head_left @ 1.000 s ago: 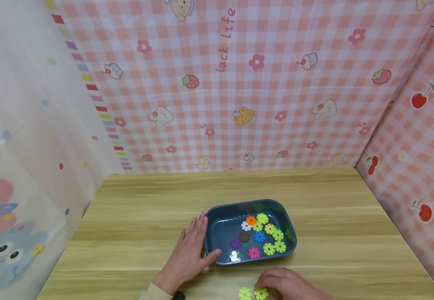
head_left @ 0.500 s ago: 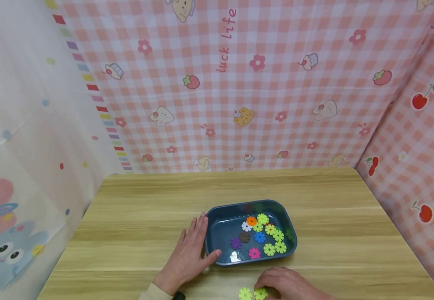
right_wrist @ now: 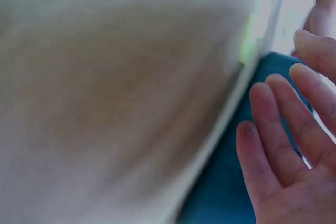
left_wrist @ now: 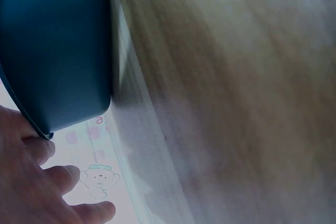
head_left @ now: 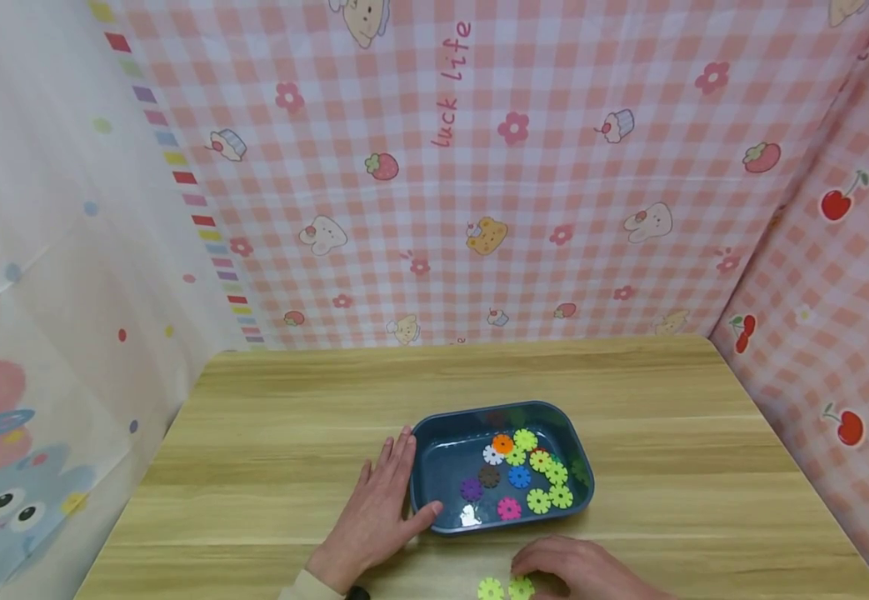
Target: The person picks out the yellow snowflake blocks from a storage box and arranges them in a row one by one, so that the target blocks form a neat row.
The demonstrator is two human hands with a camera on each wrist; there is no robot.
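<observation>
A dark blue tray [head_left: 449, 467] holds several notched plastic discs, among them an orange disc [head_left: 503, 444], a blue disc [head_left: 519, 477] and a pink disc [head_left: 509, 509]. My left hand [head_left: 374, 521] rests against the tray's left end, fingers straight and thumb over its near corner. In the left wrist view that hand [left_wrist: 31, 182] touches the rim. Below the tray, my right hand [head_left: 580, 567] has a fingertip at the edge of a yellow-green disc [head_left: 521, 588]. Beside it lies another yellow-green disc [head_left: 490, 589]. The right wrist view shows relaxed, slightly bent fingers [right_wrist: 286, 100].
Everything stands on a wood-grain table [head_left: 277, 417]. Behind it hangs a pink checked cloth [head_left: 434, 200], with a white printed cloth [head_left: 104, 250] to the left and a checked cherry cloth [head_left: 839, 308] to the right.
</observation>
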